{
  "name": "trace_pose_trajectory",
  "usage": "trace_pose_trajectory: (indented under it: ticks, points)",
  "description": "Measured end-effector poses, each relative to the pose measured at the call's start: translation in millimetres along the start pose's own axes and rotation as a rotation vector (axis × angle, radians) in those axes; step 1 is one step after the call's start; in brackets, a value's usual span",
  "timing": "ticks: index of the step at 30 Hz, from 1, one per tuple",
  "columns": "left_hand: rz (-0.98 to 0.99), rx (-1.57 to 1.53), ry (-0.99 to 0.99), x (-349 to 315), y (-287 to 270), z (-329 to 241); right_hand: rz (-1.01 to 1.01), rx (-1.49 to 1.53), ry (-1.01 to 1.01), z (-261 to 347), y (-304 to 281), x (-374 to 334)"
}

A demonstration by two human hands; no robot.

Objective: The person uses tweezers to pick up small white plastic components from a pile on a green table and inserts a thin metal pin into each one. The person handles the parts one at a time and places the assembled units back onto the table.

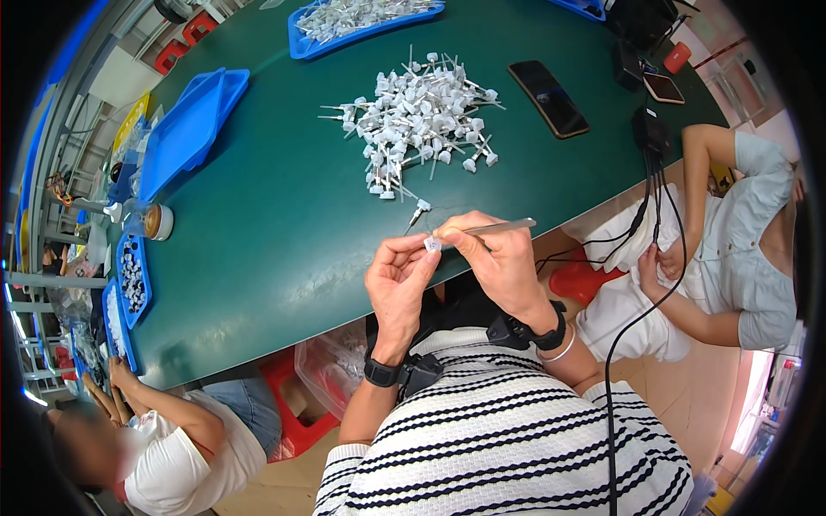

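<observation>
Close to the table's near edge, my left hand (398, 279) pinches a small white plastic part (433, 245) between thumb and fingertips. My right hand (502, 262) grips a slim, flat metal tool (506, 227), whose back end sticks out to the right. The front of that tool is hidden by my fingers, right beside the white part. A single white-headed piece with a thin stem (421, 207) lies just beyond my hands. Farther off spreads a loose pile of similar white-headed, thin-stemmed pieces (422, 116).
The green table (284, 232) holds a blue tray of white pieces (299, 45), stacked blue trays (185, 138), a jar (159, 222) and a phone (548, 99). Black cables (658, 193) hang at the right. Seated people flank me: one in white (202, 439), one in light clothing (731, 249).
</observation>
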State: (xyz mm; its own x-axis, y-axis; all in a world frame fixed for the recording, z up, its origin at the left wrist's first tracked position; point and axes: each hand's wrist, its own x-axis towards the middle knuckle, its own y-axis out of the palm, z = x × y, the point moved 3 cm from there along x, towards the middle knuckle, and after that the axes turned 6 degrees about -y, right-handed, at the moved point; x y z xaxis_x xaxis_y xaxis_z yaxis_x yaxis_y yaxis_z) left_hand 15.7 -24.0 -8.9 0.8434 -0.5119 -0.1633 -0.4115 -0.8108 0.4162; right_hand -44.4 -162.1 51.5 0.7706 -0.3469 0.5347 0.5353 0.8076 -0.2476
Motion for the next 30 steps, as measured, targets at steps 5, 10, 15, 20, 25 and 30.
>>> trace_pose_trajectory:
  ticks: [5,10,15,20,25,30]
  points:
    - [0.022,-0.002,-0.001,0,-1,2,0.086,-0.032,0.01,3,-1,6]
    - [0.015,0.005,0.002,-1,-2,2,0.115,-0.079,0.007,3,0,7]
    - [0.008,-0.042,-0.005,0,0,-1,0.038,-0.037,0.023,-1,1,2]
    - [0.021,-0.054,-0.028,3,4,-5,-0.083,0.103,0.124,-12,6,-14]
    - [0.013,-0.058,-0.019,3,3,-2,-0.069,0.04,0.082,-10,8,-15]
    - [0.019,-0.054,0.016,3,4,-3,-0.093,-0.014,0.047,-6,9,-13]
